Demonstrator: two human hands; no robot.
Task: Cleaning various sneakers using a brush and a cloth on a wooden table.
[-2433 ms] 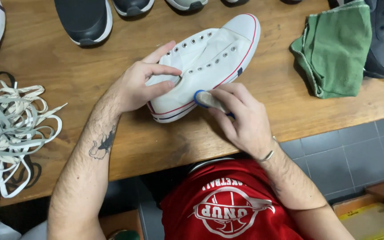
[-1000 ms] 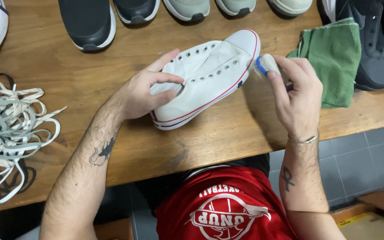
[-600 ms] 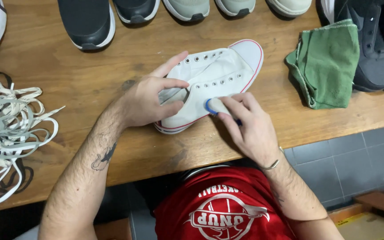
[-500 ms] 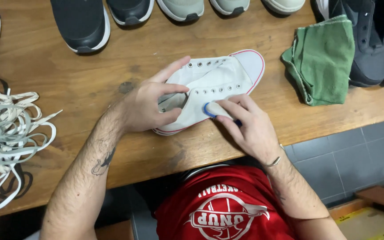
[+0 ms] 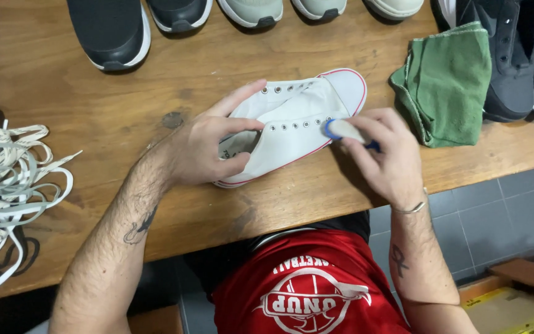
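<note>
While left hand [image 5: 202, 145] clamps white sneaker [image 5: 298, 120], right hand [image 5: 387, 158] pinches eraser [image 5: 341, 128] against sole edge.

A laceless sneaker [image 5: 298, 127] is lying on its side at the middle of the wooden bench [image 5: 174, 80]. The left hand [image 5: 202, 148] is resting on its heel end, the right hand [image 5: 387, 154] at its sole side (pressing a small pad [image 5: 341, 128] against it). A folded cloth [image 5: 449, 83] is lying to the right, a heap of laces [image 5: 7, 185] far left, and a row of shoes [image 5: 180, 15] behind.
</note>
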